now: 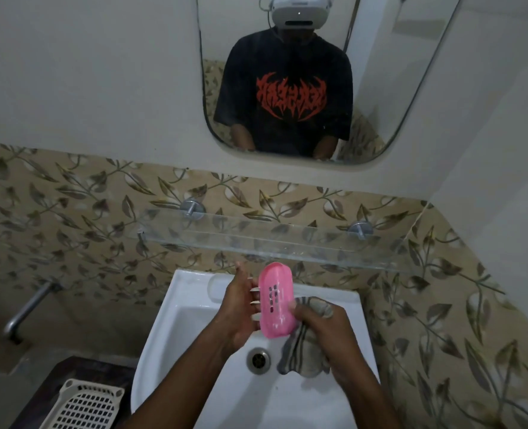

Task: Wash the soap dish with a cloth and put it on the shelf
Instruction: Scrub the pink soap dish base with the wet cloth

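At the near left corner of the view, a cream perforated basket (86,404) sits on a dark surface beside the white sink (169,345). Both forearms reach over the sink basin, above the metal drain (259,360). The left hand (241,308) supports the pink soap dish (276,300) from the left side, fingers (254,302) spread apart and pressed against its underside, thumb on the far edge. The dish is held upright on its long axis, slotted face toward the camera, above the basin's rear half. The right hand (324,323) is clamped on a grey striped cloth (303,351), pressing it against the dish's right edge; the cloth's tail hangs toward the drain. Beyond the sink's rear rim, a glass shelf (287,239) spans the leaf-patterned tiles on two metal brackets (192,209). A wall pipe (27,308) projects at left. A mirror (411,88) hangs above.
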